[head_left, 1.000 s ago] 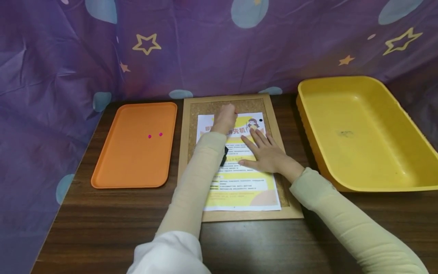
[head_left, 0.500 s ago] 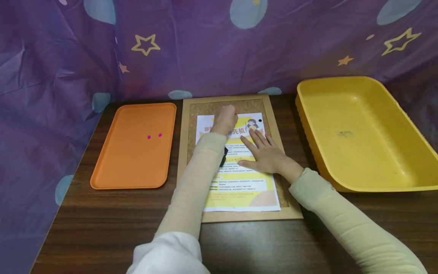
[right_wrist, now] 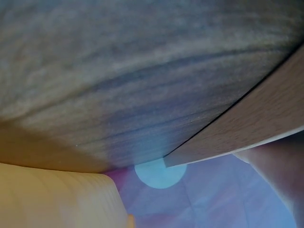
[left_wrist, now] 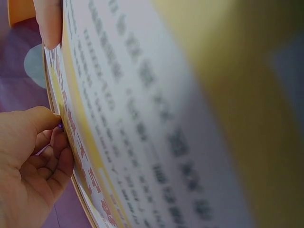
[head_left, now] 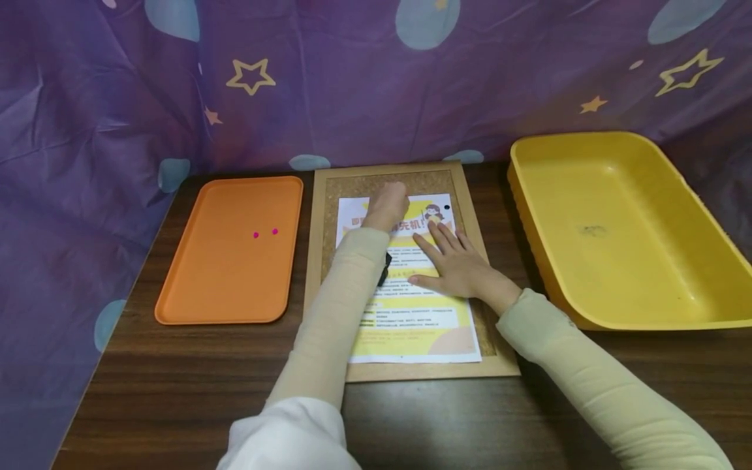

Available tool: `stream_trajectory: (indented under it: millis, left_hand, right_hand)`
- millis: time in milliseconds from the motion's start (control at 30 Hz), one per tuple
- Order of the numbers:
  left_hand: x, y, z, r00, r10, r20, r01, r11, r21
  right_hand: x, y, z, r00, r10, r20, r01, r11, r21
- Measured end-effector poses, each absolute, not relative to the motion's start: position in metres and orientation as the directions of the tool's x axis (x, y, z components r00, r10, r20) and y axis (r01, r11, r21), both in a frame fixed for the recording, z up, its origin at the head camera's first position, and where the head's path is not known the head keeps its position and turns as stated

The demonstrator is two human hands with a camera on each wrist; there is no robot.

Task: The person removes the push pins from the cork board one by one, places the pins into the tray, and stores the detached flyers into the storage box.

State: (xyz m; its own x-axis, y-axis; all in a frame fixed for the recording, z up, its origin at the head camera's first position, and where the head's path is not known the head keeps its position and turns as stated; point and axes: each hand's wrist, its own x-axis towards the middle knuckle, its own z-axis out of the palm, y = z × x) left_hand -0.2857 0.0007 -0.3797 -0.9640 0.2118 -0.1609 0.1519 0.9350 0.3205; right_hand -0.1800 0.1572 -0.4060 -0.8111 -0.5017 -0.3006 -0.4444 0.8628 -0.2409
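A printed sheet of paper (head_left: 420,339) lies on a wood-framed corkboard (head_left: 405,180). My left hand (head_left: 388,205) is at the sheet's upper part, its fingers mostly hidden in the head view. In the left wrist view, that hand (left_wrist: 31,161) pinches a small purple pushpin (left_wrist: 61,126) between thumb and fingers, against the paper. My right hand (head_left: 461,264) lies on the sheet with fingers spread. A dark round pin head (head_left: 447,207) sits at the paper's upper right corner. Two pink pushpins (head_left: 275,232) lie on the orange tray (head_left: 223,287).
The orange tray stands left of the corkboard. A deep yellow bin (head_left: 634,261) stands to its right, near my right sleeve. A black strap (head_left: 384,269) shows at my left wrist. Behind the wooden table (head_left: 194,385) hangs a purple curtain (head_left: 352,85) with stars.
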Motion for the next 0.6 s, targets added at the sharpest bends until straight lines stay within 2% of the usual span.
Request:
stream_trajectory:
  millis: [233, 467, 600]
  left_hand:
    - [-0.2844, 0.0004, -0.3791, -0.962, 0.225, -0.156, 0.162, 0.927, 0.339]
    - [-0.2815, 0.0036, -0.3759, -0.951, 0.265, -0.162, 0.220, 0.943, 0.249]
    - [-0.2814, 0.0031, -0.3762, -0.949, 0.271, -0.160, 0.228, 0.942, 0.245]
  right_hand:
    - [-0.1798, 0.1578, -0.4053, -0.809, -0.499, -0.311, -0.444, 0.865, -0.234]
    - [-0.1795, 0.1579, -0.4042, -0.812, -0.502, -0.298, -0.447, 0.863, -0.235]
    - [-0.1799, 0.1575, -0.4049, -0.809, -0.506, -0.298, -0.450, 0.860, -0.240]
